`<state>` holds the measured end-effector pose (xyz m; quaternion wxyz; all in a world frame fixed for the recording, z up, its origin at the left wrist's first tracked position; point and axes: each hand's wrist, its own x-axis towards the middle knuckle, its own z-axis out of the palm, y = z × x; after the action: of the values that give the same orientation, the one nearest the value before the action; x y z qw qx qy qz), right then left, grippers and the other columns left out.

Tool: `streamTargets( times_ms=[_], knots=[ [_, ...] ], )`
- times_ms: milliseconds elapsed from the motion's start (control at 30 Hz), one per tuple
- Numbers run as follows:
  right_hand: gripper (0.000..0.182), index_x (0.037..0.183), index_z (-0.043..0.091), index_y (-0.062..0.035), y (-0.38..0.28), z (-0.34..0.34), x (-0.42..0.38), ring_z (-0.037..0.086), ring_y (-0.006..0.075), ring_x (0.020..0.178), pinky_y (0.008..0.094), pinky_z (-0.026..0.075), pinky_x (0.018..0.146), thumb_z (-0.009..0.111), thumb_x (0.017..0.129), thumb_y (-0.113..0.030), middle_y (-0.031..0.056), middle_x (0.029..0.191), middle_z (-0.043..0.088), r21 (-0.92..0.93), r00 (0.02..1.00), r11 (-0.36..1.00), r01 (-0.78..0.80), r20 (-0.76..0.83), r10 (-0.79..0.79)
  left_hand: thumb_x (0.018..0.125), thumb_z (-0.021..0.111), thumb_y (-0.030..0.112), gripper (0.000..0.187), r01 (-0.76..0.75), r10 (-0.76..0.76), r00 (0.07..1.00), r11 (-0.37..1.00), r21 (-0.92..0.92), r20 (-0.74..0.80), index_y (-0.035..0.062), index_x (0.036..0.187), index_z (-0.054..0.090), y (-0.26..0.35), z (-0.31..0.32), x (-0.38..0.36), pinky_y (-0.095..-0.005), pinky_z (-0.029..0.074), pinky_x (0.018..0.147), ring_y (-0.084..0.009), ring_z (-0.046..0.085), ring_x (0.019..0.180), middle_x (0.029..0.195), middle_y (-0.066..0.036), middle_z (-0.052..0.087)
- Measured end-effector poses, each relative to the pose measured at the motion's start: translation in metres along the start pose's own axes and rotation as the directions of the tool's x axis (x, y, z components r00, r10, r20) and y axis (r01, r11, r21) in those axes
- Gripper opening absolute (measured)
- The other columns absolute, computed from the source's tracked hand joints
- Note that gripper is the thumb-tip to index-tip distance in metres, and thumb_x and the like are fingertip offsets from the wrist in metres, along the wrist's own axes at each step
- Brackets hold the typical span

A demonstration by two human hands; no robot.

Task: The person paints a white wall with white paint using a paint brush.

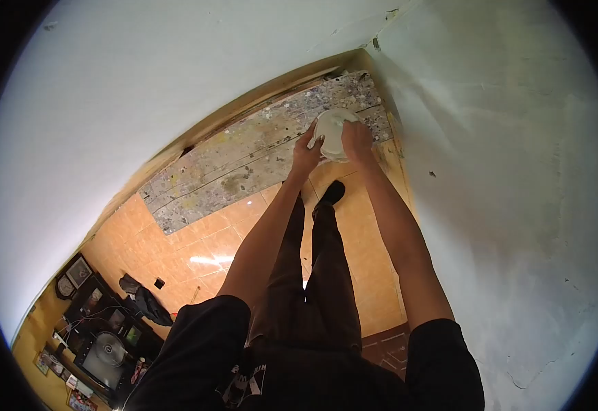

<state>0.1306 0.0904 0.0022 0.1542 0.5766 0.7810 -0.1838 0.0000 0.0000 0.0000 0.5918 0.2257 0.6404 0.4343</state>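
Out in front of me is a round white bowl-like container (332,127), seen from above, with pale material inside. My left hand (306,152) grips its left edge, thumb toward the near side. Over the right part of the container, my right hand (357,140) is closed with its fingers bent down; I cannot tell what is in them. Beneath both hands lies a long, paint-spattered wooden plank platform (244,154).
White walls rise on the left (128,89) and right (504,205), meeting in a cracked corner. Orange tiles (223,240) cover the floor. At lower left stand a dark cabinet (83,308), a fan (109,351) and a dark bag or cloth (145,300).
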Motion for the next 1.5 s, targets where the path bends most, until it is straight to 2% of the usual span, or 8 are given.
streamTargets(
  times_ms=[167,367,467,667,767,1067,1333,1500],
  knots=[
    [0.020,0.093,0.072,-0.0018,0.007,0.001,-0.032,0.071,0.0358,0.095,0.0439,0.059,0.079,0.059,0.093,-0.016,0.0211,0.096,0.071,0.005,0.996,0.999,0.054,0.066,-0.054,0.099,0.060,0.016,0.056,0.031,-0.031,1.000,1.000,-0.002,0.005,0.0232,0.152,0.043,0.006,0.020,-0.006,-0.0279,0.061,0.063,-0.0102,0.067,0.076,0.142,-0.008,0.056],
    [0.020,0.089,0.072,-0.0005,0.002,-0.005,-0.005,0.071,0.0376,0.090,0.0433,0.059,0.076,0.058,0.092,-0.014,0.0214,0.089,0.071,0.122,0.998,0.990,0.065,-0.013,-0.064,0.099,0.060,0.014,0.055,-0.009,0.009,1.000,1.000,-0.006,-0.004,0.0250,0.151,0.045,-0.001,0.019,-0.001,-0.0278,0.062,0.062,-0.0120,0.068,0.078,0.140,-0.008,0.057],
    [0.014,0.088,0.072,-0.0089,0.015,0.001,0.008,0.072,0.0292,0.081,0.0426,0.057,0.071,0.060,0.088,-0.015,0.0124,0.082,0.072,-0.052,0.980,0.995,0.081,-0.178,-0.089,0.099,0.061,0.015,0.055,-0.064,0.065,0.998,0.997,0.052,-0.002,0.0250,0.151,0.045,-0.018,0.015,0.008,-0.0286,0.063,0.063,-0.0129,0.069,0.080,0.138,-0.009,0.058],
    [0.016,0.091,0.073,-0.0024,0.003,0.000,-0.019,0.073,0.0323,0.088,0.0417,0.060,0.074,0.060,0.090,-0.012,0.0179,0.091,0.073,-0.110,0.996,0.990,0.087,0.004,-0.087,0.099,0.061,0.015,0.055,-0.005,0.006,1.000,0.999,-0.044,0.005,0.0227,0.151,0.045,-0.005,0.014,0.001,-0.0284,0.063,0.063,-0.0132,0.069,0.081,0.137,-0.009,0.059],
    [0.017,0.091,0.073,-0.0011,-0.005,0.003,-0.023,0.073,0.0339,0.089,0.0424,0.060,0.074,0.060,0.090,-0.011,0.0193,0.092,0.072,-0.012,0.986,0.986,0.166,0.006,-0.165,0.098,0.062,0.011,0.054,0.087,-0.086,0.995,0.996,0.030,-0.041,0.0238,0.149,0.048,0.018,0.015,-0.007,-0.0332,0.064,0.072,-0.0183,0.068,0.100,0.133,-0.013,0.061],
    [0.016,0.090,0.073,-0.0088,0.014,0.010,0.011,0.072,0.0297,0.077,0.0415,0.058,0.068,0.058,0.090,-0.013,0.0160,0.082,0.072,-0.046,0.993,0.998,0.041,-0.111,-0.046,0.099,0.061,0.012,0.054,-0.013,0.013,1.000,1.000,0.014,-0.014,0.0214,0.150,0.046,-0.011,0.009,0.007,-0.0295,0.064,0.067,-0.0145,0.069,0.086,0.140,-0.010,0.057],
    [0.017,0.094,0.071,0.0004,-0.004,0.007,-0.021,0.071,0.0368,0.090,0.0438,0.059,0.078,0.059,0.090,-0.011,0.0226,0.094,0.071,0.028,0.983,0.985,0.168,0.073,-0.170,0.098,0.061,0.013,0.055,0.031,-0.031,0.999,1.000,-0.003,-0.028,0.0230,0.150,0.046,0.008,0.009,-0.004,-0.0286,0.063,0.065,-0.0118,0.068,0.081,0.139,-0.008,0.057],
    [0.017,0.093,0.072,-0.0035,-0.005,0.000,-0.004,0.071,0.0355,0.090,0.0428,0.058,0.076,0.058,0.090,-0.013,0.0197,0.095,0.071,0.052,0.989,0.989,0.136,-0.070,-0.132,0.099,0.061,0.015,0.055,-0.034,0.034,0.999,0.999,0.031,0.001,0.0238,0.151,0.045,-0.012,0.002,0.006,-0.0287,0.062,0.064,-0.0117,0.069,0.081,0.141,-0.009,0.056]
  ],
)
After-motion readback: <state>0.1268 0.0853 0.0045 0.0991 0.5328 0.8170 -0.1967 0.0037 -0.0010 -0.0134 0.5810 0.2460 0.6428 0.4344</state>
